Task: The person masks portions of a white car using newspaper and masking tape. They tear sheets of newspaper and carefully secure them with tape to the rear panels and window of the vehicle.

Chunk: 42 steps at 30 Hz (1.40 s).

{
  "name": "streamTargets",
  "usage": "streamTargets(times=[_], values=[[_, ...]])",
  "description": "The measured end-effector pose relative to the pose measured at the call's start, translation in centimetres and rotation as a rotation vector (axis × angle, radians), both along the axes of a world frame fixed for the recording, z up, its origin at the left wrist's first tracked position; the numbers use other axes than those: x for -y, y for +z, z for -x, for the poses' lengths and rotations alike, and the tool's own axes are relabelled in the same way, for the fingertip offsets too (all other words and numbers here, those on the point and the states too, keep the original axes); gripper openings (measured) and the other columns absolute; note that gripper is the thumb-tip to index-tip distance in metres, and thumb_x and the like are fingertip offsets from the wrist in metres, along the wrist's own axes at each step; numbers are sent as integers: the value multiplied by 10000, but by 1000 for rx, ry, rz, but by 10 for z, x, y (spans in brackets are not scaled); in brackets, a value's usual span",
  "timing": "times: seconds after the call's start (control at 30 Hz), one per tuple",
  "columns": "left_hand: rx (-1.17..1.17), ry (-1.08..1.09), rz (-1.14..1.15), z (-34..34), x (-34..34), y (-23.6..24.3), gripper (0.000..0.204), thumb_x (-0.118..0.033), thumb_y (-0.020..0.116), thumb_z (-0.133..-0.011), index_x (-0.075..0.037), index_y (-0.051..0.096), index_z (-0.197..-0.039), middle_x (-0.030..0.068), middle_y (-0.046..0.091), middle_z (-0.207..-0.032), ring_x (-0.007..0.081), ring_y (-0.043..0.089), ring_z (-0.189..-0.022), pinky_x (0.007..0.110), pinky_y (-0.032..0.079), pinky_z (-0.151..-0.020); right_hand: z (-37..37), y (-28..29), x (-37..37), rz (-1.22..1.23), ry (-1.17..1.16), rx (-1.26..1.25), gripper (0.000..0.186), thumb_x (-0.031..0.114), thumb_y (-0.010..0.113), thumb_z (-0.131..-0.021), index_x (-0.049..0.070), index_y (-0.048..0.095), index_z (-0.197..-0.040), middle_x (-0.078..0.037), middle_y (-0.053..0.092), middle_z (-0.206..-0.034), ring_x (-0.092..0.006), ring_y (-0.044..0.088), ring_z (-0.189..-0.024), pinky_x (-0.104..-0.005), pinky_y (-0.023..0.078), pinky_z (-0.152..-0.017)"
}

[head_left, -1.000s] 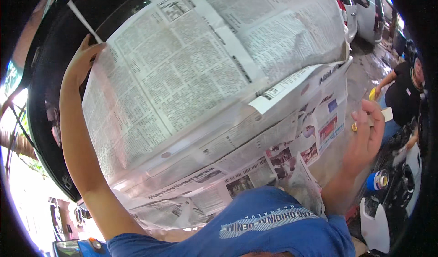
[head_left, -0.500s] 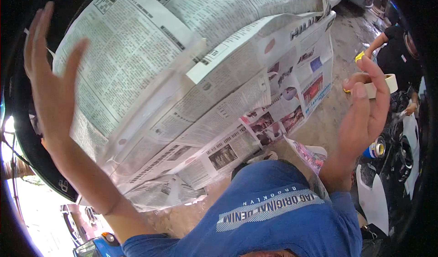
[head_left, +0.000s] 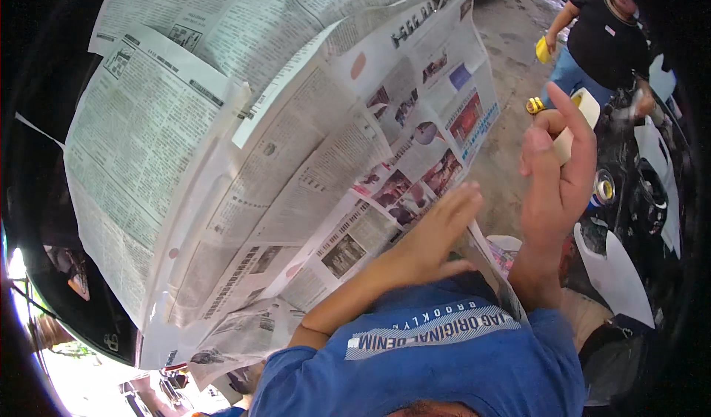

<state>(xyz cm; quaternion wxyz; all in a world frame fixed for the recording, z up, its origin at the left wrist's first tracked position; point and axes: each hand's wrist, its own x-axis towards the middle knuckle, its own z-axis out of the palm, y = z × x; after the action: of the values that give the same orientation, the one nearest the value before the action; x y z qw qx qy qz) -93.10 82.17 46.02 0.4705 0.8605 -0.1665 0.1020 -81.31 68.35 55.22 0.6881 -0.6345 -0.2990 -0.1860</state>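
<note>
My right hand (head_left: pixel 559 172) is raised at the right, its fingers curled through and around a roll of pale masking tape (head_left: pixel 585 111). My left hand (head_left: pixel 429 239) is in front of my chest, palm down and fingers stretched out, with nothing in it. It is near the lower edge of the newspaper sheets (head_left: pixel 296 158), which cover a large curved surface and overlap each other. Whether the hand touches the paper I cannot tell. Strips of tape run along the seam between the upper and lower sheets. Another printed sheet (head_left: pixel 495 258) stands between my chest and right forearm.
At the upper right a person in a black shirt (head_left: pixel 607 43) holds a yellow cloth (head_left: pixel 544 49). A small yellow tin (head_left: pixel 535 106) stands near them. Further down are a blue-and-yellow can (head_left: pixel 603 189) and a white curved panel (head_left: pixel 611 276). Dark bodywork (head_left: pixel 44 321) borders the left.
My left hand has come down from the upper left, across the newspaper, to in front of my chest. My right hand still holds the tape roll. The view has shifted.
</note>
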Motion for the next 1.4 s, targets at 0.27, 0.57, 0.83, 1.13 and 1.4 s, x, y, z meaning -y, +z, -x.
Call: streamTargets(times=[0.27,0.57,0.83,1.13,1.4], values=[[-486,-532,638,9,23,-91,434,-77,736,-894,-5,628,-1309,63,650,-1215,167,623,-1127,362,425,-1099,65,7,52,54,-177,110,397,-5,527,-1012,-43,543,-1407,-82,636,-1031,-67,502,-737,-212,442,-658],[-375,91,552,135,45,-83,209,-209,620,-1018,-7,631,-1070,33,607,-891,97,560,-840,289,464,-737,146,-26,118,688,489,-440,382,228,630,-985,4,651,-1294,-123,590,-1361,-211,557,-1232,-364,442,-1041],[-305,407,284,236,37,-70,194,-186,655,-990,7,669,-969,56,611,-727,96,533,-686,305,446,-639,227,-113,167,990,557,-514,481,394,680,-958,33,673,-1275,-174,687,-1184,-276,633,-1140,-364,469,-996],[-132,410,127,310,24,-61,177,-190,674,-984,-14,685,-992,101,639,-777,159,572,-705,326,472,-672,310,-201,260,1122,345,-471,273,250,662,-949,30,721,-1099,-181,699,-954,-304,655,-914,-401,496,-823],[-60,81,-96,363,136,-106,145,-204,682,-957,-63,700,-982,179,720,-930,365,707,-848,448,547,-735,404,-170,336,1133,-167,-338,464,255,762,-885,22,669,-1276,-192,565,-1465,-361,570,-1311,-438,480,-1044]])
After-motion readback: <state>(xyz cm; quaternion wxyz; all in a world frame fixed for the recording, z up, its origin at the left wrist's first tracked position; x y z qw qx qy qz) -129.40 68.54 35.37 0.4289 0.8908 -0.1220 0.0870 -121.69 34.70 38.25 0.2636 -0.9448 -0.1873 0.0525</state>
